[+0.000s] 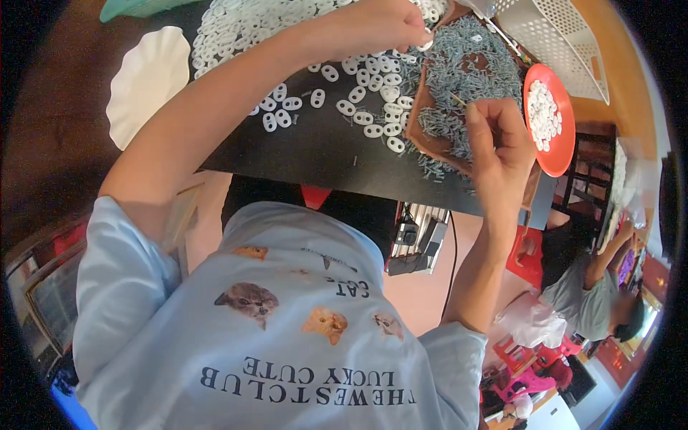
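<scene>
My left hand reaches across the table at the top, its fingers closed. A white plastic piece shows at its fingertips. Beneath that forearm and hand spreads a heap of white oval pieces, each with two holes. My right hand is pinched over a pile of small grey pins. From between its thumb and finger juts a thin, pale pin-like piece, too small to make out fully. The pins lie within a brown tray, with some spilled past its near edge.
Right of the tray sits a red plate holding more white pieces, beside a white perforated basket. A white scalloped dish is at the left. Loose ovals dot the black table. Another person is at the far right.
</scene>
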